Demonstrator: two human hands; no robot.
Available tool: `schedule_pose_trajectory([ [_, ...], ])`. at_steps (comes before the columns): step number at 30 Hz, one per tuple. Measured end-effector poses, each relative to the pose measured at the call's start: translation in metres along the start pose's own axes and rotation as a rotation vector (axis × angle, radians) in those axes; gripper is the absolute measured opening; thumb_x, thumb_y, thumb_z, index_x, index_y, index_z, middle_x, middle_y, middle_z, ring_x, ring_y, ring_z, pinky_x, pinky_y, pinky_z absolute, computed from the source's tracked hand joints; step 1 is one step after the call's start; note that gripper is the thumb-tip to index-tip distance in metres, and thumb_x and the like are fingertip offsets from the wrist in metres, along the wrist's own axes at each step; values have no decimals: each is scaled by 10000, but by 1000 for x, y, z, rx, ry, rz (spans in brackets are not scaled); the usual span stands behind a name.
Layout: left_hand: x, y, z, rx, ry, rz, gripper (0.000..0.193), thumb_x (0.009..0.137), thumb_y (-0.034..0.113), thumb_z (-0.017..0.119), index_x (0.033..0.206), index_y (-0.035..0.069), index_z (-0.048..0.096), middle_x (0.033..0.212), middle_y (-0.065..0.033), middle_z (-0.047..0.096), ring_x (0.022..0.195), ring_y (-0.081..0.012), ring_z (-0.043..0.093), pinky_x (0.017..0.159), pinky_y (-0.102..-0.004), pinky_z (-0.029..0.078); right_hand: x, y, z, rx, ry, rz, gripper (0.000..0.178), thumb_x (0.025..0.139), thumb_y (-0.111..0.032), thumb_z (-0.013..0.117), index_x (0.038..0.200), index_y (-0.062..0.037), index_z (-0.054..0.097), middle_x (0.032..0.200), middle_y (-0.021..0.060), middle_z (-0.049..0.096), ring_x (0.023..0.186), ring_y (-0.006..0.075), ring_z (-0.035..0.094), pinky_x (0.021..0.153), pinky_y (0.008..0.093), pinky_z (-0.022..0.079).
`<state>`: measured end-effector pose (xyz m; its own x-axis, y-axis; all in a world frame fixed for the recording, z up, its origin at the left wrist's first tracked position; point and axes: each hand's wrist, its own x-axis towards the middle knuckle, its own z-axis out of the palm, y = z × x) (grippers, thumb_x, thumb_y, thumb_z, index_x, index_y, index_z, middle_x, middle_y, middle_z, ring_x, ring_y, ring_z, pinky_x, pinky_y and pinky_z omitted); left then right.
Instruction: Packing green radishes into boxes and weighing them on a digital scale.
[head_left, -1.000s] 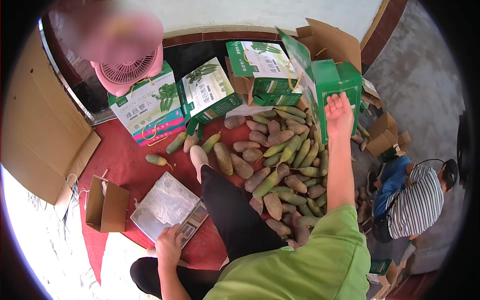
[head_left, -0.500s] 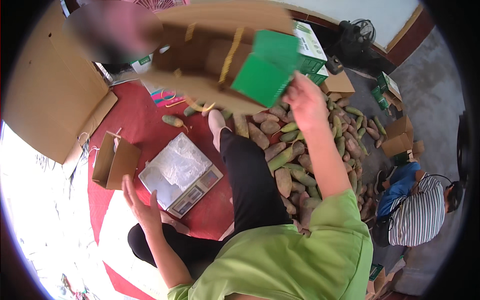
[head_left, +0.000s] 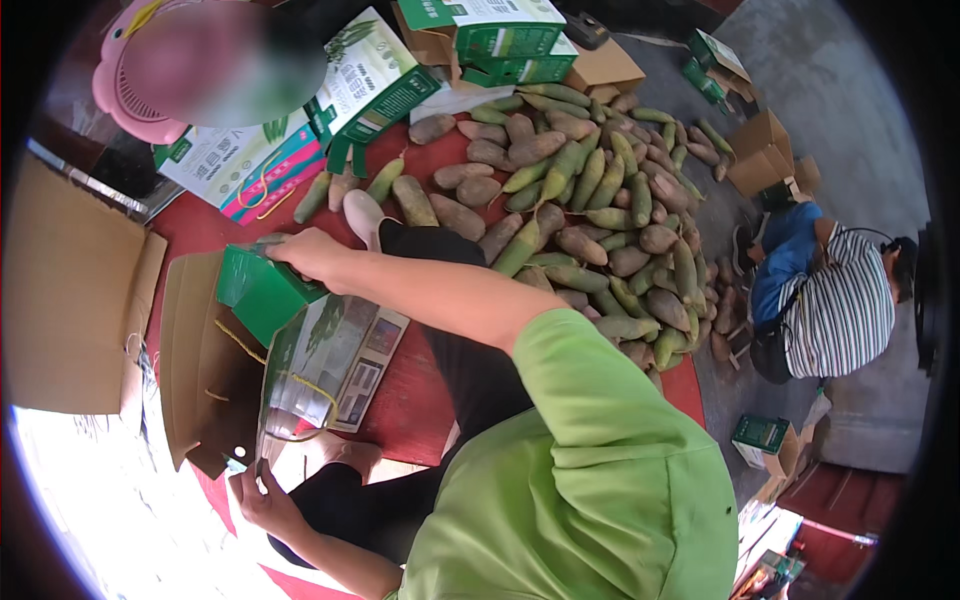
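Note:
An open cardboard gift box [head_left: 195,345], brown inside with green flaps and yellow cord handles, is between my hands at the left. My right hand [head_left: 305,252] reaches across and grips its far end by the green flap. At the near end, my left hand [head_left: 265,502] pinches the box's edge between thumb and fingers. The box partly covers a flat weighing scale [head_left: 372,365] on the red mat. The small brown box seen earlier beside the scale is hidden now.
A large heap of green and reddish-skinned radishes [head_left: 590,215] spreads right of my leg. Printed cartons [head_left: 370,85] and a pink basket-like thing [head_left: 150,75] stand at the back. A large cardboard sheet [head_left: 75,290] rises at left. A person in a striped top [head_left: 835,300] crouches at right.
My right hand has swung the box from the far middle down to the left, over the scale. My left hand has gone from open to gripping the box's near edge.

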<state>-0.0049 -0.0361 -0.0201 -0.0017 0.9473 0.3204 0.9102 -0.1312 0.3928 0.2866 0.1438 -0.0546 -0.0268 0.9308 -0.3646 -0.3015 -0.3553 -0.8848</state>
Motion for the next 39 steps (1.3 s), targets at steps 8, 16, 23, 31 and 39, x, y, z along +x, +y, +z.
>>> schedule_pose_trajectory([
  [8, 5, 26, 29, 150, -84, 126, 123, 788, 29, 642, 905, 60, 657, 885, -57, 571, 776, -260, 608, 642, -382, 482, 20, 29, -16, -331, 45, -132, 187, 805, -161, 650, 803, 26, 637, 743, 89, 597, 690, 190, 543, 641, 381, 435],
  [16, 26, 20, 28, 147, -140, -46, 386, 774, 15, 634, 1149, 105, 654, 928, -107, 579, 823, -290, 618, 686, -412, 478, -53, -23, -55, -388, 21, -532, 282, 792, -158, 664, 1003, 29, 652, 932, 132, 662, 858, 192, 636, 773, 313, 507],
  [23, 31, 13, 30, 257, -298, -22, 200, 808, 21, 619, 998, -11, 669, 868, -146, 641, 790, -310, 628, 692, -405, 472, -103, 19, -278, -1047, 840, -516, 312, 752, -216, 664, 1041, -101, 692, 1077, 148, 653, 1033, 342, 595, 925, 418, 468],
  [31, 27, -2, 31, 177, -249, 26, 178, 800, 22, 631, 971, -5, 672, 865, -133, 646, 750, -310, 617, 674, -391, 463, -299, 59, -450, -1054, 1480, 784, 461, 822, -258, 605, 1270, -163, 553, 1296, 122, 531, 1221, 317, 500, 957, 466, 469],
  [39, 30, -10, 38, 134, -248, 36, 155, 822, 41, 620, 952, -41, 638, 840, -166, 616, 734, -335, 598, 659, -412, 457, -384, 135, -518, -721, 1499, 941, 741, 752, -436, 726, 1376, -160, 437, 1366, 103, 481, 1268, 300, 450, 999, 468, 429],
])
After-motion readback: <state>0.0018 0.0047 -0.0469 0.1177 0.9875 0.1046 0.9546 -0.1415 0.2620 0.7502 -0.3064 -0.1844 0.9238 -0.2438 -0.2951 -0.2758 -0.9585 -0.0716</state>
